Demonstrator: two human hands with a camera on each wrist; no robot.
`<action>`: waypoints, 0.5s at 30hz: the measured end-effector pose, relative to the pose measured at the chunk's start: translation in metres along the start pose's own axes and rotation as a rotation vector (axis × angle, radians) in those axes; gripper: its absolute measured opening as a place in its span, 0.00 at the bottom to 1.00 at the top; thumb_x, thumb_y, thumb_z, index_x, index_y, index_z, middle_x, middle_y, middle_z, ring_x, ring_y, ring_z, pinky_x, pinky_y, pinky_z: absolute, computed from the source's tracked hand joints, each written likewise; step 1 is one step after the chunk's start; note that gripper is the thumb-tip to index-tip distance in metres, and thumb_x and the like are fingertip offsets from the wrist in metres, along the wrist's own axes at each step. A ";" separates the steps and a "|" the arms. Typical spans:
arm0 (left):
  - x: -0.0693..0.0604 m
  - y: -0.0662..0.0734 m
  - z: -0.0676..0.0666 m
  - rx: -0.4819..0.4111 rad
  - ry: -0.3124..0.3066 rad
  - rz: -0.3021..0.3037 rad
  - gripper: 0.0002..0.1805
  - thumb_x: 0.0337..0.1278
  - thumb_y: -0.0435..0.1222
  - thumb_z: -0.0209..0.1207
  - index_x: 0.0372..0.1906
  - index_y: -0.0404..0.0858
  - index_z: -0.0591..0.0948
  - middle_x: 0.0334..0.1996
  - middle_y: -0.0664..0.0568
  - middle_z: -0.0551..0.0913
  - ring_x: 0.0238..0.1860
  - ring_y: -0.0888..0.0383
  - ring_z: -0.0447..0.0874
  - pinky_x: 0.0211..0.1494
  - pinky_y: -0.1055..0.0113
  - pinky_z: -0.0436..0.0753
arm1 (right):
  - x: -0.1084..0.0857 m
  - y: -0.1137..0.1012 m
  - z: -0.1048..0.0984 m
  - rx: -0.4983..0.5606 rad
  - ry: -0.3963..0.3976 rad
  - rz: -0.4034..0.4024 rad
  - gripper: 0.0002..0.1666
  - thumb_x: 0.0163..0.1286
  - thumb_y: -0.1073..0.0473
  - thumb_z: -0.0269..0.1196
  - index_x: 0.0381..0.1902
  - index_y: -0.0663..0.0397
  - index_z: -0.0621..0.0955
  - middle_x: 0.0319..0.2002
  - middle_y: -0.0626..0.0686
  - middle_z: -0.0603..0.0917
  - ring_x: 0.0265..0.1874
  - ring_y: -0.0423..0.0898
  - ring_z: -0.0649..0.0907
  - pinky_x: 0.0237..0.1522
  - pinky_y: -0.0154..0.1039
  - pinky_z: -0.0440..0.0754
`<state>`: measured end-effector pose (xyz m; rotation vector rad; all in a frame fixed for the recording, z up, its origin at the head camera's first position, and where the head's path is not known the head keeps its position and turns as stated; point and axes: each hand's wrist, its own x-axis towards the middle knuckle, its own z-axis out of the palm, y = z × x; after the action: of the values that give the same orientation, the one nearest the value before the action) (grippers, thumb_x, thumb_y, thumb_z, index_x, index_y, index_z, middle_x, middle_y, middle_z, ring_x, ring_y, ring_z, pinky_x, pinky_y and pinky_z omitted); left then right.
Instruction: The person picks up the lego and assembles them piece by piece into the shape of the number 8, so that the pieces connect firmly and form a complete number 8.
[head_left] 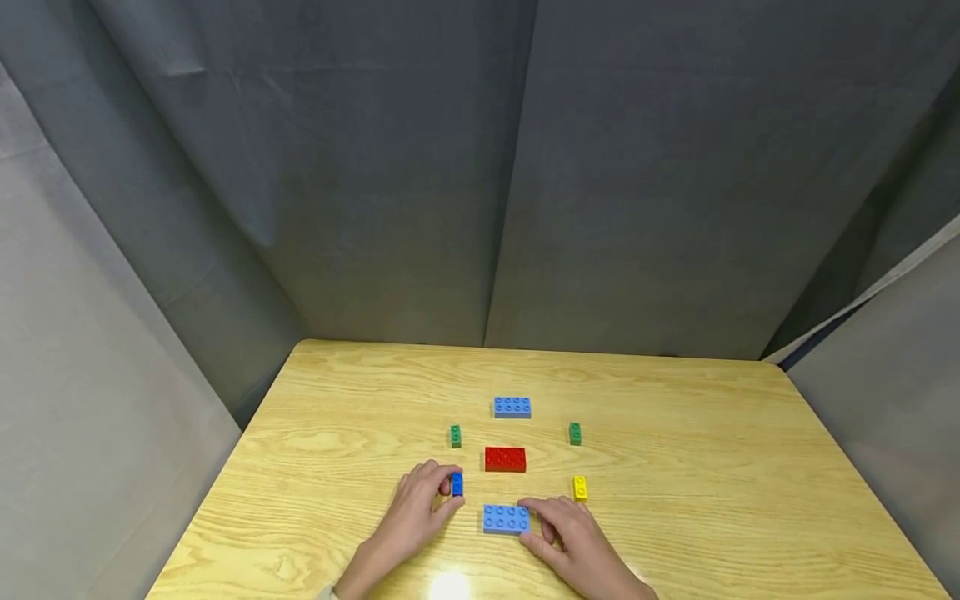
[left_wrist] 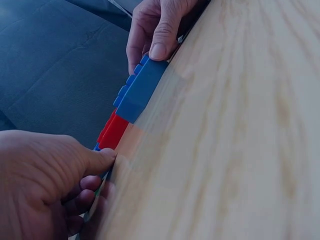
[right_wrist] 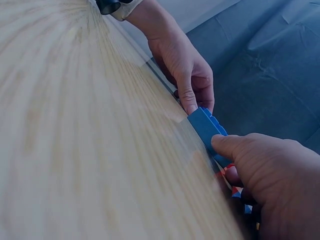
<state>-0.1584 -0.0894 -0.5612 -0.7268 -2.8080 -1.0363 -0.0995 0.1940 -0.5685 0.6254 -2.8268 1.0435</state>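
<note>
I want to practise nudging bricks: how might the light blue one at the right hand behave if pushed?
The light blue brick is probably stiff: its crisp edges look like moulded plastic. Studs up, broad face down, it would likely slide over the smooth-looking table rather than roll or tip. Pushed at the end the right hand pinches, it may swivel.

Hands, one pair, bare, five-fingered. Left hand [head_left: 416, 508]: smooth back; thumb with short, rounded nail [right_wrist: 192, 108]. Right hand [head_left: 573, 542]: creased thumb knuckle [left_wrist: 166, 31]; short, wide thumbnail [left_wrist: 158, 51]. Sleeve [right_wrist: 128, 9], left: pale, off-white to beige cloth, plain, slightly rumpled, ending at the wrist; a small corner visible from the head view. Fitting [right_wrist: 107, 6], left wrist: black, rounded, smooth, beside the cuff; partly cropped, type undetermined. Right wrist [head_left: 628, 587]: bare as far as visible.
</note>
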 end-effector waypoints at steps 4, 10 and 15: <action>-0.001 0.000 0.000 -0.006 -0.002 0.000 0.21 0.63 0.39 0.72 0.59 0.38 0.84 0.33 0.63 0.73 0.37 0.64 0.68 0.49 0.60 0.69 | 0.000 0.000 0.000 0.013 -0.006 0.006 0.27 0.75 0.37 0.63 0.64 0.43 0.83 0.27 0.29 0.70 0.29 0.31 0.69 0.38 0.34 0.64; -0.001 0.000 0.000 -0.030 0.000 -0.015 0.23 0.63 0.38 0.71 0.60 0.37 0.82 0.33 0.63 0.74 0.38 0.63 0.69 0.50 0.59 0.69 | 0.000 -0.001 -0.002 0.020 -0.011 0.009 0.27 0.76 0.39 0.63 0.64 0.45 0.83 0.27 0.30 0.70 0.30 0.31 0.70 0.39 0.34 0.64; -0.001 -0.001 0.001 -0.037 0.001 -0.016 0.20 0.63 0.39 0.72 0.57 0.39 0.82 0.33 0.63 0.73 0.38 0.64 0.68 0.51 0.58 0.69 | 0.000 -0.001 -0.001 0.021 -0.004 -0.002 0.27 0.76 0.40 0.63 0.65 0.47 0.83 0.27 0.29 0.70 0.29 0.31 0.70 0.39 0.34 0.64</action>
<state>-0.1583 -0.0903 -0.5625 -0.7081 -2.8056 -1.0937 -0.0989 0.1943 -0.5673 0.6324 -2.8214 1.0743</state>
